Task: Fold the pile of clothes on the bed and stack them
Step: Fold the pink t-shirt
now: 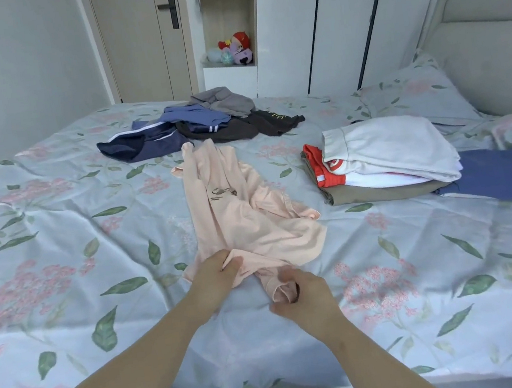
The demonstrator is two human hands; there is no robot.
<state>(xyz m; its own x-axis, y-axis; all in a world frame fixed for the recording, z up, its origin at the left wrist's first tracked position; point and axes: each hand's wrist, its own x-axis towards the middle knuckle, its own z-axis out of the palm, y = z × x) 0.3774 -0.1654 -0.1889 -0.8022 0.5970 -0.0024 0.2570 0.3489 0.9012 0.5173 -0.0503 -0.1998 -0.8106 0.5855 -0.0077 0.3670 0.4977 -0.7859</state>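
Note:
A crumpled peach shirt [237,209] with a small dark print lies in the middle of the bed. My left hand [216,272] grips its near edge. Just to the right, my right hand [300,295] pinches a bunched fold of the same shirt. A loose pile of clothes [193,125] in navy, blue, grey and dark brown lies farther back. A folded stack [383,160] sits at the right, white on top, with red, white and olive pieces under it.
The bed's floral sheet [60,252] spreads wide to the left and right of the shirt. A blue garment [502,174] lies beside the stack. A pillow [413,91] and headboard stand at the far right; wardrobe, shelf and door are behind.

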